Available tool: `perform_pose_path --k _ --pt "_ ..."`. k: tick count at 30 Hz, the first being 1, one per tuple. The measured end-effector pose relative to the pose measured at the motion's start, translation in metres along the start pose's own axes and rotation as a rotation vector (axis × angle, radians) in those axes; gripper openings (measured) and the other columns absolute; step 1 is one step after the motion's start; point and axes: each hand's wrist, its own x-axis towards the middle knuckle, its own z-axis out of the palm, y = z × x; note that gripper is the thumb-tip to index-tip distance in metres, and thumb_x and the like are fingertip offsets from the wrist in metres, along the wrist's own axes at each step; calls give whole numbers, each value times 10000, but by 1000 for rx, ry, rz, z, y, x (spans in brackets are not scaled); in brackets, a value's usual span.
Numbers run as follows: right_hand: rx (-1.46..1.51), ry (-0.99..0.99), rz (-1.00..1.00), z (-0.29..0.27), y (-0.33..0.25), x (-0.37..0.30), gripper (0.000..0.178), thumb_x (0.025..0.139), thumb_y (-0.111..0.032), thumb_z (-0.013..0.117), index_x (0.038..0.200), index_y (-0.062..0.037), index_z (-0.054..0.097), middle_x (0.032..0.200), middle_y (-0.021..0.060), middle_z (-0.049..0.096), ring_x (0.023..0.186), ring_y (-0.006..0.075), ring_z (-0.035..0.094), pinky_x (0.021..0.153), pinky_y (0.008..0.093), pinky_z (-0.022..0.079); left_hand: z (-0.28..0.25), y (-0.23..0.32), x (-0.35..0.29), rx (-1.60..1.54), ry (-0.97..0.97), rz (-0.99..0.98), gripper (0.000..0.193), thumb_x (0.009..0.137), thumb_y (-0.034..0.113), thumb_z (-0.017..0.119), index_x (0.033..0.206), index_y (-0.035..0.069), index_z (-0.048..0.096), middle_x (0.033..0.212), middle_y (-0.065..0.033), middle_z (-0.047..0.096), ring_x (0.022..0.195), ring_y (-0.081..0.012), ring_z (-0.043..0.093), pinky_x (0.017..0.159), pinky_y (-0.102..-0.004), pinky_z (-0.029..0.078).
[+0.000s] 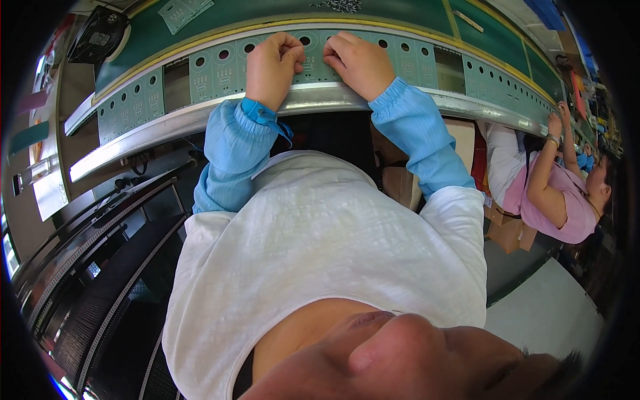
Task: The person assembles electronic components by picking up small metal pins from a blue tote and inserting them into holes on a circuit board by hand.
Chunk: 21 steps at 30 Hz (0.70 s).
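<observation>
Green circuit boards with large round holes lie in a row along a metal rail (pixel 333 95) in front of me. Over the middle board (pixel 223 75), my left hand (pixel 273 70) has its thumb and fingers pinched together near a hole. A wristband circles that wrist above the blue sleeve cover. My right hand (pixel 361 65) is a short way to the right over the same stretch of boards, its fingers curled into a pinch pointing down. Whatever sits between the fingertips of either hand is hidden or too small to name.
Behind the rail, a green work surface (pixel 267 28) holds a pile of small metal parts (pixel 343 5) and a loose board (pixel 185 12). A black fan-like device (pixel 98 35) stands far left. Another board (pixel 131 103) sits left along the rail. A co-worker (pixel 560 193) works at the right.
</observation>
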Motion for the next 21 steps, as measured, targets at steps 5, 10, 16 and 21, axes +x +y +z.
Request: perform_pose_path --k 5,10,16,21 --pt "69 13 -19 -1 8 -3 135 924 -229 712 974 -106 684 930 49 671 799 282 678 678 397 538 16 -6 -3 441 121 354 83 871 105 732 902 29 717 968 -116 670 848 -328 675 739 -431 546" --pt "271 43 -16 -32 59 28 128 928 -205 726 996 -96 722 943 38 695 791 214 669 693 347 532 20 -6 -9 588 158 345 81 845 108 742 875 37 720 1041 -102 634 890 -347 665 750 -454 539" --pt "138 295 94 -50 119 64 151 908 -214 703 925 -64 716 872 145 721 835 316 709 720 395 538 27 -4 -6 579 137 344 60 839 102 742 863 51 723 1035 -101 634 905 -346 663 754 -461 543" --pt "244 359 172 -26 134 68 159 906 -224 712 916 -65 714 854 141 725 798 329 707 713 410 543 35 6 -8 799 207 402 98 853 102 686 868 6 704 1031 -130 628 917 -347 668 749 -461 569"
